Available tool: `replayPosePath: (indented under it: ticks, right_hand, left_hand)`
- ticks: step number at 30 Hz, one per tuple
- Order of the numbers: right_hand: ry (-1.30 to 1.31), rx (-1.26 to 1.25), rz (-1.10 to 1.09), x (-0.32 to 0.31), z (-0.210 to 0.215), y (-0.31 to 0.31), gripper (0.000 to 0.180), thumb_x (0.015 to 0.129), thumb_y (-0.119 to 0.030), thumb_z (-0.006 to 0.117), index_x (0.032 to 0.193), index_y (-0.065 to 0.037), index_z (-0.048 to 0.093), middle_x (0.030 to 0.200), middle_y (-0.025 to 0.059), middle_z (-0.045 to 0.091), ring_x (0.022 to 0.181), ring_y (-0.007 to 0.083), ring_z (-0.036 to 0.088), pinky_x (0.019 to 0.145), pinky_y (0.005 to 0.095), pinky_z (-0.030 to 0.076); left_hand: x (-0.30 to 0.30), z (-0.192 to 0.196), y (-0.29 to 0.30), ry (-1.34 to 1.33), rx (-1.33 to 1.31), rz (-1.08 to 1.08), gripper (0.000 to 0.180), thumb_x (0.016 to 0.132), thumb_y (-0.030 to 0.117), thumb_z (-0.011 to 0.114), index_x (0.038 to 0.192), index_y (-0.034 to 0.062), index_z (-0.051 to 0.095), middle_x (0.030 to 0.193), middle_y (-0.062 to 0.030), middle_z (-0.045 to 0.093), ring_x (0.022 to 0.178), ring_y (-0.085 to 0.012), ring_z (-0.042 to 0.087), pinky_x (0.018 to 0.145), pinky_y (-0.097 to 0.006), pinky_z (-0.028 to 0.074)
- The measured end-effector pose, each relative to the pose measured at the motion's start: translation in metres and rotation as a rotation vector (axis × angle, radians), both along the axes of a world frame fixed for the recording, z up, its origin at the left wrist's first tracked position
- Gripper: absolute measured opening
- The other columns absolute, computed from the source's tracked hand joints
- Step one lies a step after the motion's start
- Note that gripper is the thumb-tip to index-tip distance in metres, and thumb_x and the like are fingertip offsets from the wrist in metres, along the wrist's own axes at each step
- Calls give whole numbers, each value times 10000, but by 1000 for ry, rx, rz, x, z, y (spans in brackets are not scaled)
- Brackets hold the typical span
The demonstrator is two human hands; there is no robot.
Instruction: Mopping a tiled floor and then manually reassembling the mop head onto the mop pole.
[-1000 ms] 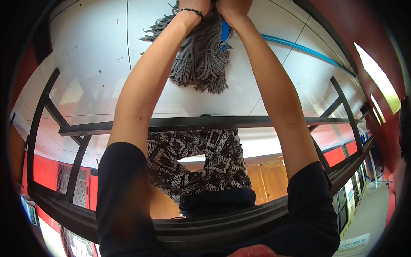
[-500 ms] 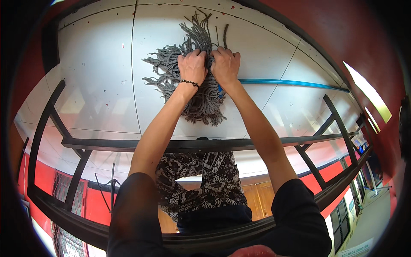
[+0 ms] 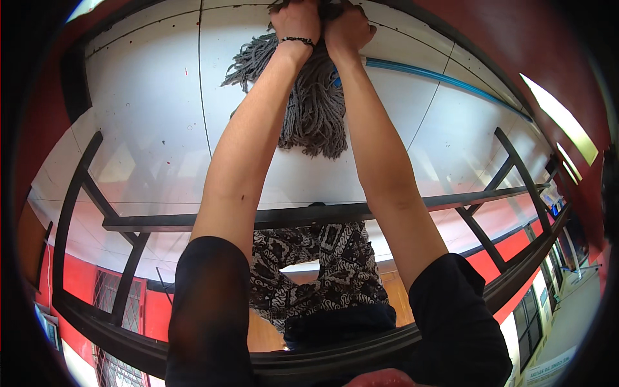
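Observation:
A grey string mop head [image 3: 316, 122] lies spread on white tiles, its loose strands fanning toward me and to the left. Both arms stretch far forward over it. At the top edge of the view my left hand [image 3: 295, 24], with a dark braided bracelet on the wrist, is closed on a bunch of strands. Close beside it on the right, my right hand [image 3: 348, 31] also grips strands, its fingertips partly hidden. From beside the right wrist a blue mop handle [image 3: 445, 79] runs off to the right along the tiles. A small blue piece shows among the strands.
Between me and the mop runs a dark frame bar [image 3: 303, 215], with angled legs at left and right. White floor tiles [image 3: 148, 97] bear small dark and red specks. A dark red surface [image 3: 516, 45] rises at the far right.
Both hands have moved farther forward, to the top edge of the view, and the mop strands have shifted that way too. The blue handle now slants more.

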State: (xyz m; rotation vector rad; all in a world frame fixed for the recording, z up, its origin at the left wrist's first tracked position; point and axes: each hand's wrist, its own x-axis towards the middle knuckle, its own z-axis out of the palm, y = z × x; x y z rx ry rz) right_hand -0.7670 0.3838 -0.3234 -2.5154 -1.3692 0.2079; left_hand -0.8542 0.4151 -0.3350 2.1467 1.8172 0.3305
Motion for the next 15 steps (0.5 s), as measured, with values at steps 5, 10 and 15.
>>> replayPosePath:
  ticks: [5, 10, 15]
  right_hand:
    - [2, -109, 4, 10, 2, -17, 295, 850, -388, 618, 929, -143, 762, 912, 123, 731, 858, 334, 705, 778, 472, 476]
    - [-17, -99, 30, 19, -2, 2, 307, 860, -396, 615, 954, -143, 761, 928, 137, 728, 889, 356, 701, 789, 491, 495]
    - [92, -179, 71, 28, 14, -3, 251, 881, -320, 595, 946, -136, 753, 954, 134, 726, 906, 355, 696, 807, 481, 506]
  left_hand:
    - [4, 14, -14, 11, -109, -91, 233, 853, 173, 550, 979, 179, 746, 981, -115, 726, 901, -302, 714, 840, -507, 468]
    - [18, -2, 5, 161, -202, -118, 238, 926, 190, 511, 935, 124, 739, 924, -131, 732, 850, -311, 717, 756, -432, 554]
    - [22, -1, -8, 146, -41, -83, 226, 888, 155, 527, 942, 148, 746, 939, -116, 733, 888, -299, 717, 816, -462, 507]
